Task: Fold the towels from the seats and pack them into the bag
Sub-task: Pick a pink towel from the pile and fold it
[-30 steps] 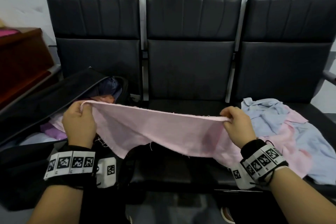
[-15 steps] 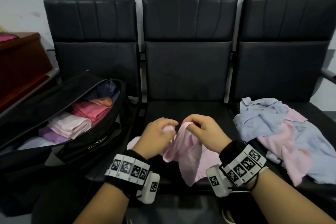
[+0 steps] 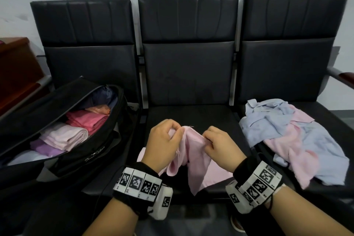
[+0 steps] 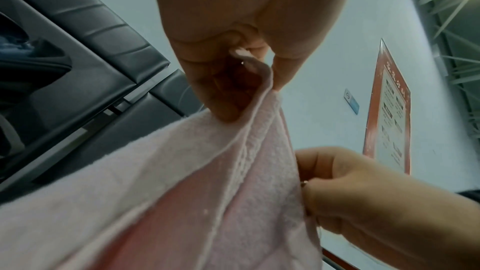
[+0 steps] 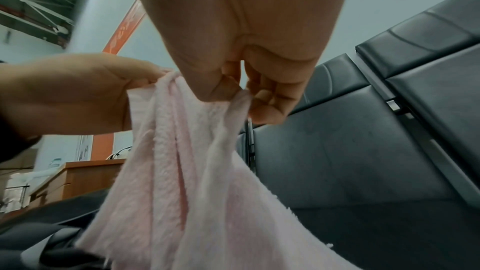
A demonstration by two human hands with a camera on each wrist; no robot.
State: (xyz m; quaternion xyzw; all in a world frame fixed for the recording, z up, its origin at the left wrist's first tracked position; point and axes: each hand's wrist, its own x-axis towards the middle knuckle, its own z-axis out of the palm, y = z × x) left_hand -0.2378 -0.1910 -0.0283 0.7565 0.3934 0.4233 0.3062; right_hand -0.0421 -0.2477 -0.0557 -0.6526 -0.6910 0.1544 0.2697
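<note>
A pale pink towel [image 3: 195,157] hangs folded in half over the middle seat [image 3: 191,117], its lower end resting on the cushion. My left hand [image 3: 164,142] pinches its top edge between thumb and fingers, which the left wrist view shows on the towel's [image 4: 182,182] hem. My right hand [image 3: 218,143] pinches the same top edge just beside it; the right wrist view shows the towel [image 5: 182,171] hanging from both hands. The open black bag [image 3: 80,151] on the left seat holds folded pink, pale pink and purple towels [image 3: 76,130].
A loose heap of light blue and pink towels [image 3: 293,140] lies on the right seat. A wooden cabinet [image 3: 17,74] stands left of the bag. A metal armrest [image 3: 342,78] juts out at the far right. Black seat backs rise behind.
My hands have come together from far apart, bringing the towel's two ends together so it hangs doubled. Since half a second ago they shifted little, only adjusting the pinch.
</note>
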